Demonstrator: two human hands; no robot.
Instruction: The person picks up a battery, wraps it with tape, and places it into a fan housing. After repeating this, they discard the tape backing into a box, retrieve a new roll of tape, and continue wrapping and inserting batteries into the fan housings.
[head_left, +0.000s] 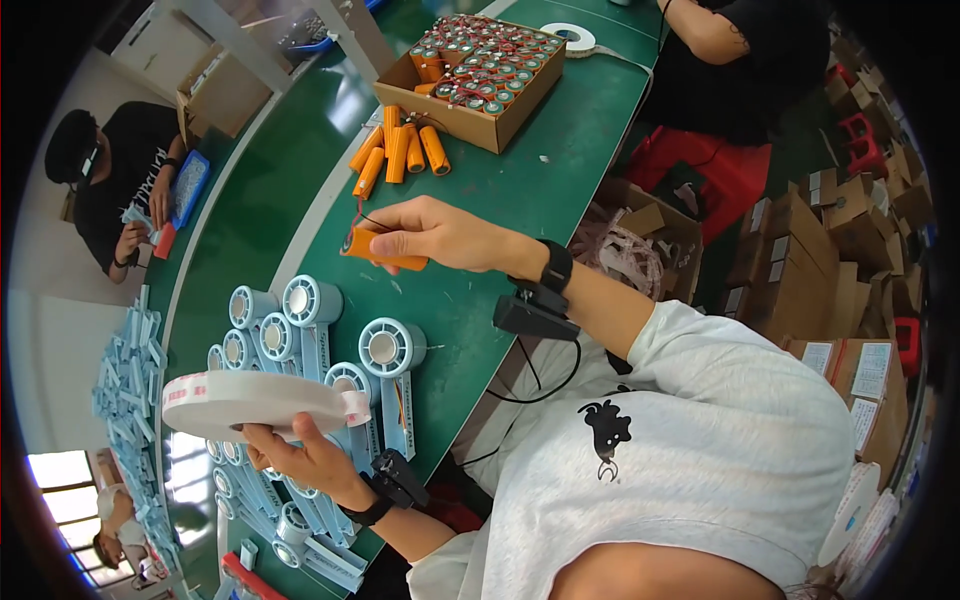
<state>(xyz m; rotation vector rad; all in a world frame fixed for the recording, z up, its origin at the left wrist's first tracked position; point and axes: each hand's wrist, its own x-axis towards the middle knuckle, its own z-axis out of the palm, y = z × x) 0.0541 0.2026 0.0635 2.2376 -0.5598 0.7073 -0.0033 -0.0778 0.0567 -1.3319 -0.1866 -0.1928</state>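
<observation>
In my right hand (pixel 440 235), an orange cylindrical battery (pixel 405 260) is pinched between thumb and fingers, thin wires rising from one end. My left hand (pixel 305 465) grips a big roll of white double-sided tape (pixel 250 400) from below; its loose end hangs toward the right. Under and around the roll, several light-blue handheld fans (pixel 385 345) lie in rows on the green table (pixel 460 330). Beyond my right hand, a few loose orange batteries (pixel 397 155) lie beside an open cardboard box (pixel 510 125) packed with wired batteries.
Across a green conveyor belt (pixel 225 205), a person handles parts over a blue tray (pixel 188 190). A heap of light-blue casings (pixel 132 400) lies at far left. Another tape roll (pixel 568 38) rests behind the box. A red stool (pixel 700 175) and stacked cartons (pixel 790 260) stand at right.
</observation>
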